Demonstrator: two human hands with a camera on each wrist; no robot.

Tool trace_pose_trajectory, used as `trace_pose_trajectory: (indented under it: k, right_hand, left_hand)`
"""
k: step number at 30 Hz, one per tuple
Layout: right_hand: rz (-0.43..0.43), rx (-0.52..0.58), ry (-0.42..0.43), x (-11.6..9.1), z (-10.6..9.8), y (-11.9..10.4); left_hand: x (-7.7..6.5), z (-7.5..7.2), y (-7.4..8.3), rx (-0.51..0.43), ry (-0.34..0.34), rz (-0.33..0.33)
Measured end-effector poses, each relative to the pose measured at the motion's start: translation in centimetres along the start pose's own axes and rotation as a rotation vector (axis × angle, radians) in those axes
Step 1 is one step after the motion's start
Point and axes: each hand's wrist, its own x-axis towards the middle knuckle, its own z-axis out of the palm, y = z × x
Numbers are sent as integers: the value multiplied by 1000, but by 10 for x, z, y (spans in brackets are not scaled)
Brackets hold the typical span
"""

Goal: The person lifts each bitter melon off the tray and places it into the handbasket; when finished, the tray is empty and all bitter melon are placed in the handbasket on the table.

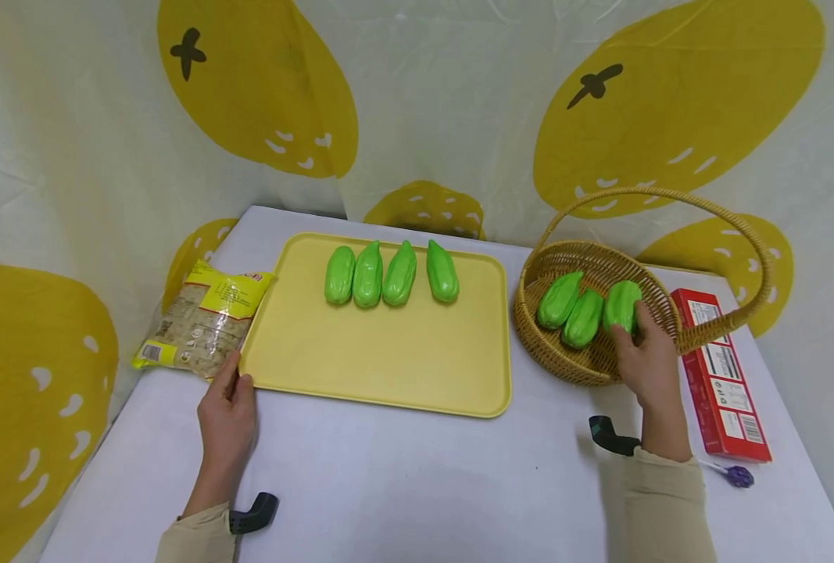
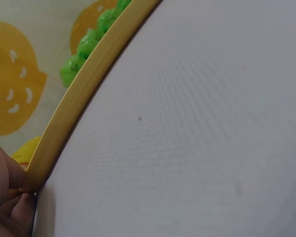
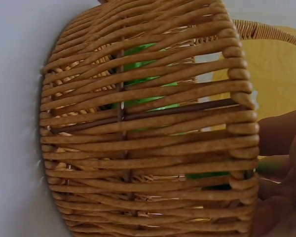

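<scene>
My left hand pinches the front left corner of a yellow rectangular tray; the left wrist view shows the fingers at its rim. Four glossy, ribbed green gourds lie side by side along the tray's back, the rightmost a little apart. Over the wicker basket to the right, my right hand grips a green gourd by its near end. Two more gourds lie beside it inside the basket. Wicker hides most of the held gourd in the right wrist view.
Left of the tray, a clear and yellow food bag touches its edge. A red box lies right of the basket, with a purple lollipop near its front end. The basket's tall handle arches rightward. Patterned cloth hangs behind.
</scene>
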Motion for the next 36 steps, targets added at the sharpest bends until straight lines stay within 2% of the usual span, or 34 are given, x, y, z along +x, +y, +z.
trace_pose_trajectory:
  k: [7, 11, 18, 24, 28, 36]
  right_hand:
    - [-62, -131, -20, 6, -1, -2]
    - [-60, -156, -43, 11, -1, 0]
    - [-30, -121, -167, 21, -2, 1]
    - [-37, -178, -247, 27, -1, 3]
    - [-50, -217, -261, 29, 0, 5]
    - [-42, -213, -256, 29, 2, 4]
  left_hand:
    - [-1, 0, 1, -8, -2, -14]
    - [-1, 0, 1, -4, -4, -19]
    - [-1, 0, 2, -16, -1, -18]
    - [-1, 0, 3, -20, -2, -17]
    - [-1, 0, 2, -24, -5, -18]
    - [0, 0, -1, -28, -5, -2]
